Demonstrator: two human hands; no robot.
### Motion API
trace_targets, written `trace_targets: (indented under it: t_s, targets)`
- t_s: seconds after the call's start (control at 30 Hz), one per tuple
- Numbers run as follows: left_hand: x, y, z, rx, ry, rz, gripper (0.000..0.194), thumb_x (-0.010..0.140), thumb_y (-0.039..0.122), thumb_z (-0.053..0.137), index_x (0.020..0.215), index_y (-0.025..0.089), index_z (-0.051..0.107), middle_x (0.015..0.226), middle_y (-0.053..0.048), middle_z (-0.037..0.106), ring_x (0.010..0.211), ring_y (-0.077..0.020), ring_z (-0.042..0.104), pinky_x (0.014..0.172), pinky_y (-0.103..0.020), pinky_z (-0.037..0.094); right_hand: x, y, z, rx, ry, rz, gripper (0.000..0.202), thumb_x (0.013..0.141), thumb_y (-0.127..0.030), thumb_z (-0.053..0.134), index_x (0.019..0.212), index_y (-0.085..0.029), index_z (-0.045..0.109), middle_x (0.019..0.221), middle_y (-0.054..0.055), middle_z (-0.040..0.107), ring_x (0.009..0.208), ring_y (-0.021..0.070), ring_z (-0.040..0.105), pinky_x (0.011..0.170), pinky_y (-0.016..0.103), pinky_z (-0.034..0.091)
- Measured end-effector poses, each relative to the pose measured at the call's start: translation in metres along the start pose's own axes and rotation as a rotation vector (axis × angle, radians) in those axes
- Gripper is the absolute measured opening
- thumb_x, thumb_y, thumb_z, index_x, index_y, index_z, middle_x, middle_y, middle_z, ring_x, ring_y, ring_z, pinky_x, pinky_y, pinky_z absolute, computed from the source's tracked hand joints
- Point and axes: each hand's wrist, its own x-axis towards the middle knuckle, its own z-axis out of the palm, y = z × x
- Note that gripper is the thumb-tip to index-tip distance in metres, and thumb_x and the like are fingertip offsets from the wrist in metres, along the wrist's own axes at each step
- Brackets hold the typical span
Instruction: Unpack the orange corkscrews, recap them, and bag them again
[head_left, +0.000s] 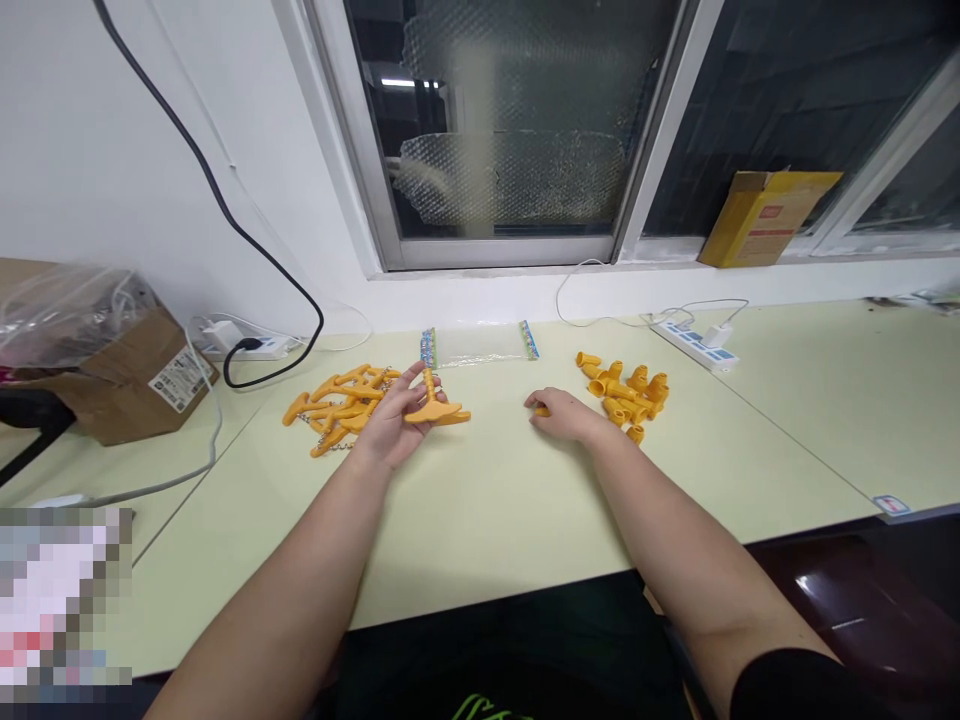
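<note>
My left hand [397, 415] is closed on a yellow T-handled corkscrew [433, 408], its shank pointing up and away from me. A second yellow handle seems to lie under it, but I cannot tell for sure. Just left of that hand lies a heap of yellow corkscrews [330, 408] with metal spirals showing. My right hand [559, 412] rests low over the table with its fingers curled round a small yellow piece, probably a sleeve, mostly hidden by the fingers. Beyond it to the right is a pile of hollow yellow sleeves [637, 385].
A clear plastic bag [480, 345] with printed ends lies at the back of the table [480, 540]. Power strips [697, 345] with cables sit at both back sides. At left stands a cardboard box [135, 380]; a yellow carton [765, 220] leans on the window.
</note>
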Motion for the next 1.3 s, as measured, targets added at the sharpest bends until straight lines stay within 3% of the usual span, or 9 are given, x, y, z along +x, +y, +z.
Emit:
trace_targets:
  t_s: [0.17, 0.37, 0.53, 0.67, 0.77, 0.93, 1.07, 1.17, 1.3]
  targets:
    - [0.002, -0.01, 0.001, 0.044, -0.003, -0.013, 0.061, 0.078, 0.024, 0.077, 0.133, 0.026, 0.051, 0.11, -0.002, 0.07, 0.096, -0.0187, 0.074, 0.1, -0.047, 0.057, -0.001, -0.003, 0.002, 0.015, 0.025, -0.04, 0.027, 0.093, -0.018, 0.061, 0.118, -0.021, 0.072, 0.117, 0.008, 0.069, 0.101, 0.0205, 0.065, 0.092, 0.03, 0.048]
    - [0.003, -0.032, 0.005, 0.186, -0.084, -0.113, 0.058, 0.075, 0.028, 0.085, 0.126, 0.02, 0.059, 0.098, -0.003, 0.069, 0.095, -0.0212, 0.075, 0.089, -0.038, 0.059, 0.003, -0.01, 0.007, 0.153, 0.119, -0.137, 0.02, 0.093, -0.018, 0.055, 0.106, -0.02, 0.071, 0.107, 0.005, 0.07, 0.092, 0.0178, 0.063, 0.083, 0.028, 0.047]
    - [0.0, -0.043, 0.015, 0.156, -0.095, -0.133, 0.041, 0.074, 0.031, 0.09, 0.106, 0.016, 0.068, 0.096, -0.004, 0.07, 0.089, -0.0169, 0.073, 0.094, -0.037, 0.06, -0.001, -0.024, 0.012, 0.429, 0.095, -0.308, 0.027, 0.087, -0.011, 0.048, 0.106, -0.018, 0.066, 0.098, 0.002, 0.07, 0.082, 0.0142, 0.061, 0.077, 0.025, 0.045]
    - [-0.002, -0.049, 0.025, 0.012, -0.037, -0.121, 0.037, 0.073, 0.028, 0.09, 0.096, 0.017, 0.065, 0.097, -0.003, 0.07, 0.095, -0.0154, 0.071, 0.101, -0.035, 0.057, -0.011, -0.045, 0.019, 0.489, 0.045, -0.448, 0.043, 0.085, -0.028, 0.069, 0.127, -0.021, 0.06, 0.105, 0.001, 0.067, 0.071, 0.0118, 0.054, 0.069, 0.024, 0.044]
    - [-0.002, -0.051, 0.028, -0.012, -0.067, -0.119, 0.039, 0.072, 0.032, 0.09, 0.097, 0.017, 0.065, 0.101, -0.005, 0.07, 0.096, -0.016, 0.071, 0.098, -0.035, 0.057, -0.014, -0.055, 0.025, 0.472, 0.069, -0.464, 0.039, 0.087, -0.038, 0.071, 0.122, -0.022, 0.063, 0.094, -0.001, 0.066, 0.068, 0.0124, 0.052, 0.066, 0.024, 0.043]
    - [0.003, -0.043, 0.014, 0.488, -0.038, 0.058, 0.047, 0.078, 0.048, 0.081, 0.114, 0.019, 0.07, 0.099, -0.006, 0.066, 0.087, -0.019, 0.066, 0.086, -0.039, 0.057, -0.004, -0.043, 0.024, 0.498, 0.212, -0.309, 0.025, 0.093, -0.042, 0.063, 0.108, -0.022, 0.066, 0.082, -0.002, 0.067, 0.068, 0.0135, 0.055, 0.067, 0.025, 0.045]
    - [0.002, -0.032, -0.002, 1.13, -0.041, 0.296, 0.057, 0.081, 0.048, 0.075, 0.134, 0.028, 0.067, 0.123, -0.007, 0.064, 0.122, -0.0304, 0.056, 0.109, -0.048, 0.047, 0.005, -0.023, 0.015, 0.609, 0.275, -0.111, 0.026, 0.089, -0.044, 0.066, 0.101, -0.021, 0.067, 0.082, 0.001, 0.069, 0.067, 0.0145, 0.059, 0.061, 0.024, 0.047]
    - [-0.002, -0.028, -0.007, 1.368, -0.247, 0.248, 0.063, 0.081, 0.055, 0.074, 0.139, 0.036, 0.064, 0.144, -0.006, 0.058, 0.139, -0.0353, 0.045, 0.117, -0.052, 0.038, 0.01, -0.01, 0.01, 0.649, 0.239, 0.028, 0.026, 0.085, -0.043, 0.071, 0.094, -0.019, 0.067, 0.077, 0.001, 0.068, 0.061, 0.0133, 0.056, 0.051, 0.022, 0.044]
    - [-0.002, -0.027, -0.008, 1.443, -0.313, 0.202, 0.032, 0.088, 0.049, 0.065, 0.112, 0.032, 0.074, 0.135, -0.006, 0.063, 0.129, -0.0318, 0.055, 0.111, -0.047, 0.043, 0.017, 0.004, 0.013, 0.694, 0.148, 0.185, 0.022, 0.08, -0.036, 0.077, 0.086, -0.018, 0.064, 0.071, -0.001, 0.065, 0.053, 0.0108, 0.052, 0.045, 0.021, 0.038]
